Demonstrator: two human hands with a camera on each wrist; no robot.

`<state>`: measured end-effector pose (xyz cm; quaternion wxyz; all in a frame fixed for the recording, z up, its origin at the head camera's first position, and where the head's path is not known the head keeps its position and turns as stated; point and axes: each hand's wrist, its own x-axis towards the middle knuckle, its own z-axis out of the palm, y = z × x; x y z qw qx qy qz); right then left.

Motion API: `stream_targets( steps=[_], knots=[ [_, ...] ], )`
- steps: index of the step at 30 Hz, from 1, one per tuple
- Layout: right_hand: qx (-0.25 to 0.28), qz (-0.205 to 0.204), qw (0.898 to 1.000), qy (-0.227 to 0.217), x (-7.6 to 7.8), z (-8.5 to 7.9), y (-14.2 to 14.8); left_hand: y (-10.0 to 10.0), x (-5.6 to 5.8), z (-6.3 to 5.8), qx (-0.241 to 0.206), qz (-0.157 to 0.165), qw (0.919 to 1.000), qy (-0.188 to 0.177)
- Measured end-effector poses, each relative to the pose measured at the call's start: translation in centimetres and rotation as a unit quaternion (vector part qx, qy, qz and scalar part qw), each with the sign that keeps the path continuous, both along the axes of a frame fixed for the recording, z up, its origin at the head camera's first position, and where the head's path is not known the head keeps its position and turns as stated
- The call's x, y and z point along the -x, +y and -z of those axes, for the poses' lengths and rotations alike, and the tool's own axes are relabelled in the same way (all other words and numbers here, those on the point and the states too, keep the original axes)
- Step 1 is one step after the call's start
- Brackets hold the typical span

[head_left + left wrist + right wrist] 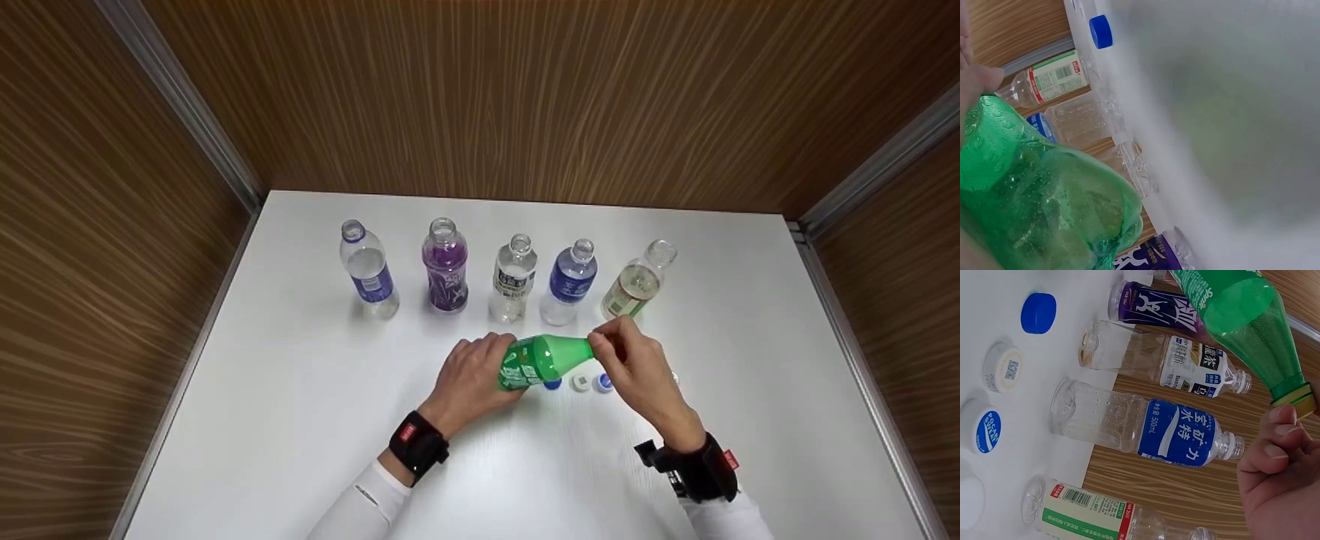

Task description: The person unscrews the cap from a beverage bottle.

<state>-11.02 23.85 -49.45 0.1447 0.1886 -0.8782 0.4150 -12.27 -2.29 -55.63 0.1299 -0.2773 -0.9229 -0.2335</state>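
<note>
My left hand [472, 375] grips a green Sprite bottle [551, 356] by its lower body, tilted with its neck toward the right. At the neck, my right hand [637, 367] pinches the yellow cap [1296, 402] between thumb and fingers. The cap sits on the bottle's mouth in the right wrist view. Drops cling to the inside of the green bottle in the left wrist view. Below it on the table lie a blue cap [1039, 313], a white cap [1002, 368] and a Pocari Sweat cap [981, 426].
Several uncapped bottles stand in a row behind my hands: a purple-labelled one [446, 270], a blue-labelled one [572, 281] and a green-and-white-labelled one [634, 285] among them. The white table [300, 420] is bounded by wood-grain panels [487, 97].
</note>
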Motion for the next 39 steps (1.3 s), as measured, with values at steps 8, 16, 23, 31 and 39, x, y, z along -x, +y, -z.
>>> stream_targets(
  steps=[8,16,23,31,39],
  knots=[
    [0.0,-0.042,0.998,0.041,0.01,-0.36,0.35,-0.08,-0.12,-0.38,-0.037,0.028,0.9976,-0.052],
    [0.014,-0.081,0.994,0.069,0.03,-0.63,0.46,-0.25,-0.18,-0.39,-0.07,0.053,0.9889,-0.12],
    [0.01,-0.107,0.989,0.1,-0.04,-0.68,0.77,-0.38,-0.01,-0.68,-0.116,0.093,0.9553,-0.256],
    [-0.001,-0.063,0.996,0.059,-0.06,-0.62,0.85,-0.22,0.04,-0.66,-0.107,0.081,0.9653,-0.224],
    [-0.011,0.004,1.0,0.004,-0.04,-0.17,0.5,-0.04,0.06,-0.17,0.007,-0.004,1.0,0.005]
  ],
)
